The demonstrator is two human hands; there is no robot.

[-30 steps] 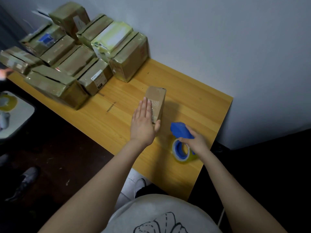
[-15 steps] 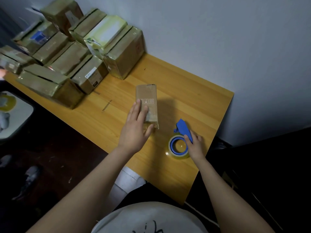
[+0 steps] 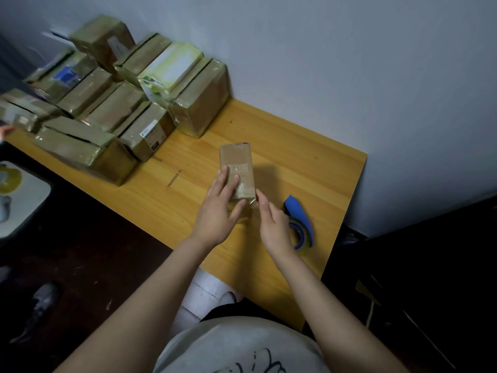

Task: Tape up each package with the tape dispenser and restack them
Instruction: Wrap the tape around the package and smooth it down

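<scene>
Starting at the left, the stack of taped packages (image 3: 107, 111) crowds the far-left part of the bench (image 3: 309, 162), piled unevenly against the wall. Adding another box on top carelessly would likely tip or slide one towards the near edge.

Near the middle, the small package (image 3: 236, 168) lies flat on the bench, well apart from the stack. The left hand (image 3: 217, 211) rests on its near half, fingers straight and flat on the top face, pressing rather than gripping. With only that downward press, a sideways tug on the tape could probably skid or twist the box.

A loose flap of clear tape (image 3: 248, 204) sticks out at the package's near right corner. The right hand (image 3: 273, 224) holds nothing; its index finger reaches out to touch the flap and the other fingers are relaxed. The flap may fold on itself, crease or cling to the fingertip instead of the cardboard, leaving the end unsealed.

Further right, the blue tape dispenser (image 3: 301, 219) lies on the bench just beside the right hand, partly hidden by it. A careless sweep of that forearm might knock it towards the right edge.
</scene>
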